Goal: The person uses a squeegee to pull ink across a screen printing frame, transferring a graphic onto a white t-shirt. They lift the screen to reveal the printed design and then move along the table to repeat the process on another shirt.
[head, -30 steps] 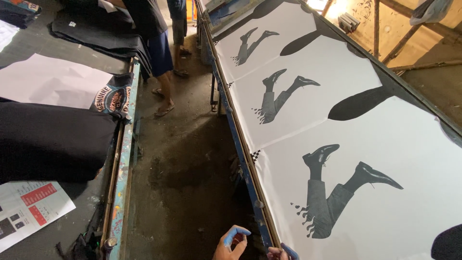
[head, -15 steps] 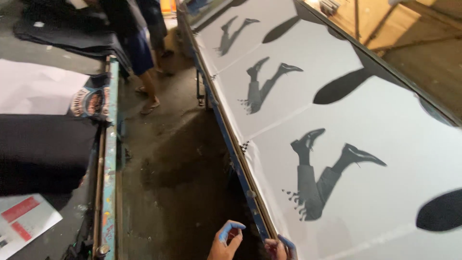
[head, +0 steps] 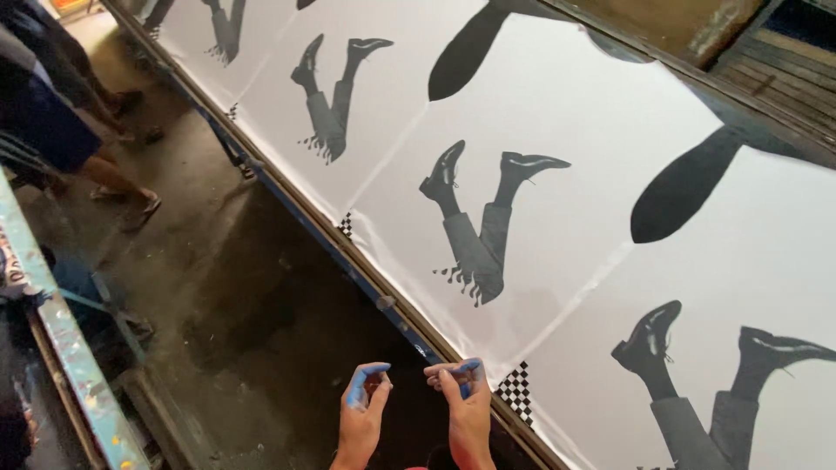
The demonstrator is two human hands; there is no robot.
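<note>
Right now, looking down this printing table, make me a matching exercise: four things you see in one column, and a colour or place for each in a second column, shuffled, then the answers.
Column one:
1. left hand
2. checkered patch
3. shoes-and-trousers print
4. another person's sandalled foot

Column two:
A. grey and black, on the white sheet
B. on the floor, upper left
C. fingertips smeared blue
D. black and white, beside the right hand at the table edge

Pairs: 1-C, 2-D, 3-A, 4-B
</note>
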